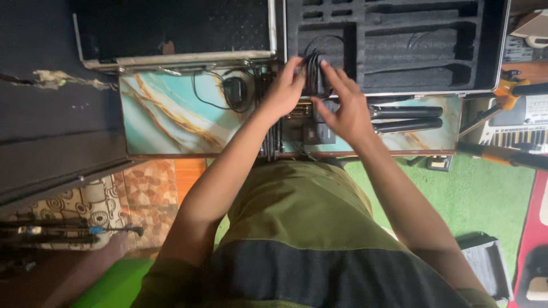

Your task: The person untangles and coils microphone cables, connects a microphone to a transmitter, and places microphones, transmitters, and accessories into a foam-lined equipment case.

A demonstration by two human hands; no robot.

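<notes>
Both my hands meet at the near edge of an open black foam-lined case [399,34]. My left hand [283,91] and my right hand [342,105] together hold a bundle of coiled black cable [313,71] over the case's rim, fingers wrapped around it. Under my hands, on the marbled teal tabletop [165,114], lie small black devices [317,132]. Two black microphones [408,118] lie side by side just right of my right hand.
A black power adapter with its cord [234,91] rests on the table left of my hands. The case's lid [171,28] stands open at the back left. A keyboard [522,128] and orange-and-black stands [502,154] are at the right, and green carpet [485,194] lies below.
</notes>
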